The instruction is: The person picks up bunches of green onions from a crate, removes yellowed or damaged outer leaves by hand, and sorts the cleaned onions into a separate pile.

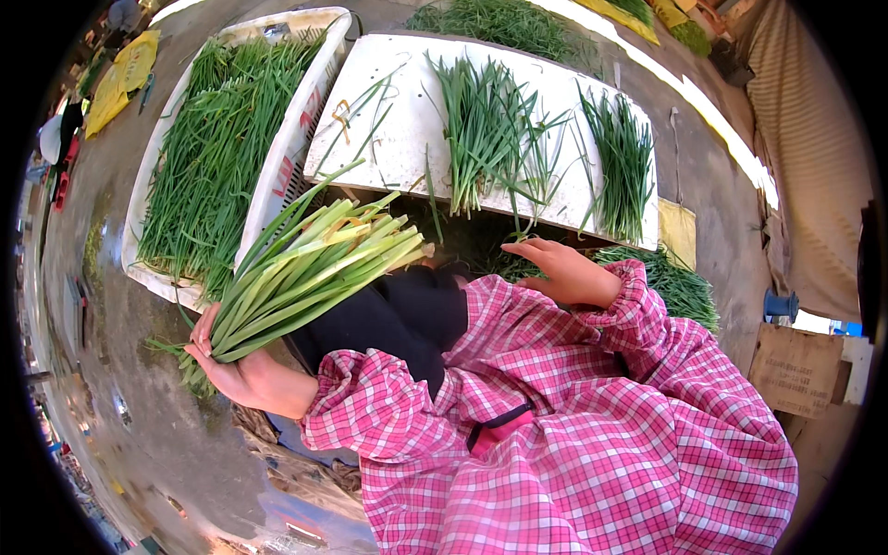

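Note:
My left hand (233, 372) is closed round the leafy end of a bunch of garlic chives (310, 268). Its pale stem ends point right, over my dark-covered lap. At the near edge of the white board (398, 120), my right hand (560, 268) has its fingers stretched out and apart. A thin stalk comes close to those fingertips; whether they touch is unclear. On the board lie a spread pile of garlic chives (481, 129), a tighter bunch (622, 171) to its right and a few loose blades at the left.
A white plastic crate (277, 190) full of chives stands left of the board. More greens (666, 282) lie under the board's right end, and others (509, 32) beyond it. A cardboard box (795, 370) is at the right; a yellow sack (123, 79) lies far left.

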